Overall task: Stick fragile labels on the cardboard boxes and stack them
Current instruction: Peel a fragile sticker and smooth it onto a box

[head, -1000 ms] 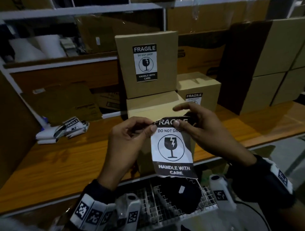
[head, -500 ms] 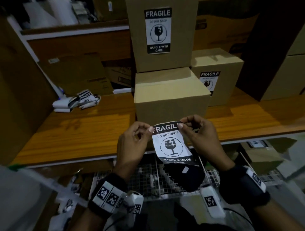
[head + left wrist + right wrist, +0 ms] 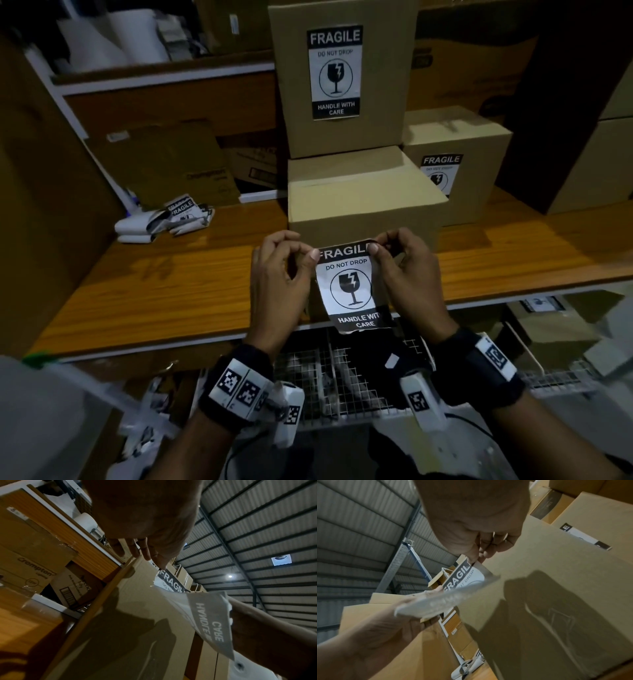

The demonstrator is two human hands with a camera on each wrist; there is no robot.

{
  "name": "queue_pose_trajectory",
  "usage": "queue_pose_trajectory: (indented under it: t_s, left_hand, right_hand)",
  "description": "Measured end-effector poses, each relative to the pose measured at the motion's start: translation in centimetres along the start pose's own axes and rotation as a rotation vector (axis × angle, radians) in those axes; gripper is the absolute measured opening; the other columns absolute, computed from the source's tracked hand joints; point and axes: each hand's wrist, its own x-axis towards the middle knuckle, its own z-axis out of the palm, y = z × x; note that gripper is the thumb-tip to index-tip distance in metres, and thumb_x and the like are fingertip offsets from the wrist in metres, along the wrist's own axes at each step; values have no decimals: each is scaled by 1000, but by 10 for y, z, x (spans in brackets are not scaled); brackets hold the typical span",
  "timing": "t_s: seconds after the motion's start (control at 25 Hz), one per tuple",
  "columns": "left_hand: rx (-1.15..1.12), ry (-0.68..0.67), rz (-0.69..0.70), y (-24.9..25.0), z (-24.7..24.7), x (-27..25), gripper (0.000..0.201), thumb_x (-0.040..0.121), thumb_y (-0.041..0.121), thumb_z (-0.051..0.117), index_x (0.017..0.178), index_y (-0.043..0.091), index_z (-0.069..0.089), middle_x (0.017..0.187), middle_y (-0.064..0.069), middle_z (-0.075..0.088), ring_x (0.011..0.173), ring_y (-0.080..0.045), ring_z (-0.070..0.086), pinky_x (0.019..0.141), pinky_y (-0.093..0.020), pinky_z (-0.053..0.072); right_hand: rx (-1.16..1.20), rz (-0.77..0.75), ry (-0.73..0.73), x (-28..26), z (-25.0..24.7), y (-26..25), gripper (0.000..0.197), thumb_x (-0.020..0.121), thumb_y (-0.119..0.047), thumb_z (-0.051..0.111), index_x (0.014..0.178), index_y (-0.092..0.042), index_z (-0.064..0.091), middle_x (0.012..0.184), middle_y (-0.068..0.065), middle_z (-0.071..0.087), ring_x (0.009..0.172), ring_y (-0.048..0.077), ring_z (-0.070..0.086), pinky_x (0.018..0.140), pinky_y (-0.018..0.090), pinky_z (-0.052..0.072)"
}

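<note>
The left hand [image 3: 277,274] and the right hand [image 3: 407,270] each pinch a top corner of the fragile label [image 3: 352,284]. The label hangs in front of the unlabelled cardboard box [image 3: 363,195] on the wooden shelf [image 3: 178,284].

A wooden shelf [image 3: 178,281] with a white front edge carries the goods. At its middle stands a plain box [image 3: 363,202], and a taller box [image 3: 342,82] with a fragile label on its front sits on top of it. Just right of the plain box, set further back, a smaller labelled box [image 3: 459,161] rests on the wood. At the left rear lies a loose pile of labels [image 3: 164,219], with a flat carton [image 3: 171,164] leaning upright behind it. Large boxes [image 3: 596,164] stand at the far right.
</note>
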Motion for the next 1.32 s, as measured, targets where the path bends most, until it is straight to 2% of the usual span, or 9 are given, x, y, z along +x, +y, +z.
queue_pose_trajectory:
  t_s: [0.16, 0.36, 0.56, 0.64, 0.8, 0.92, 1.12, 1.24, 1.32]
  left_hand:
    - [62, -3, 69, -1, 4, 11, 6, 95, 32, 70, 93, 29, 66, 122, 19, 46, 114, 11, 37, 89, -13, 32]
    - [153, 8, 133, 3, 4, 20, 6, 93, 36, 70, 93, 30, 67, 129, 17, 46, 123, -4, 39, 95, -32, 37]
    - [137, 16, 156, 3, 5, 27, 6, 91, 34, 73, 92, 31, 69, 133, 19, 51, 130, -6, 40, 99, -33, 37]
    - [119, 15, 153, 1, 6, 29, 6, 90, 33, 73, 92, 33, 68, 130, 22, 51, 128, -4, 40, 98, -29, 37]
    - [121, 32, 143, 1, 9, 30, 6, 88, 29, 76, 91, 29, 71, 129, 21, 52, 126, -3, 41, 93, -10, 31]
    - [148, 45, 136, 0, 11, 31, 6, 87, 27, 77, 91, 26, 73, 130, 14, 57, 127, -7, 43, 92, -9, 31]
    - [135, 72, 150, -1, 13, 31, 6, 87, 24, 79, 90, 24, 73, 130, 11, 58, 126, -6, 43, 95, 0, 26]
    - [141, 85, 164, -2, 15, 30, 7, 86, 21, 80, 91, 22, 74, 131, 7, 59, 126, -5, 41, 95, 4, 23]
    - [142, 87, 171, -3, 17, 29, 8, 86, 19, 80, 91, 20, 75, 131, 5, 59, 128, -7, 41, 96, 4, 23]
  right_hand:
    - [-32, 2, 51, 7, 3, 6, 9, 93, -38, 61, 96, -30, 61, 98, -8, 63, 95, 13, 60, 77, 35, 57]
    - [-113, -2, 107, 8, 8, 2, 4, 96, -38, 57, 94, -37, 54, 93, -17, 54, 93, 12, 56, 80, 46, 57]
    - [-195, -69, 175, 11, 12, 8, 9, 95, -40, 57, 93, -38, 49, 106, -19, 41, 99, 11, 51, 81, 49, 56]
    - [-216, -76, 196, 13, 13, 13, 13, 95, -38, 62, 93, -37, 50, 113, -19, 34, 105, 11, 48, 83, 50, 56]
    - [-244, -89, 216, 16, 16, 20, 14, 94, -36, 66, 93, -34, 52, 118, -16, 32, 114, 10, 43, 88, 49, 55]
    - [-207, -120, 226, 18, 18, 23, 13, 94, -31, 71, 96, -26, 60, 134, -8, 35, 116, 4, 40, 90, 39, 56]
    - [-146, -171, 229, 19, 20, 23, 12, 93, -20, 74, 95, -15, 64, 156, 2, 23, 121, 2, 35, 87, 2, 40]
    - [-157, -208, 252, 19, 23, 29, 12, 91, -15, 77, 93, -11, 66, 157, 11, 25, 118, 10, 41, 88, -4, 33]
    - [-190, -235, 266, 18, 25, 31, 12, 90, -15, 77, 93, -10, 67, 158, 15, 27, 118, 5, 36, 90, -5, 30]
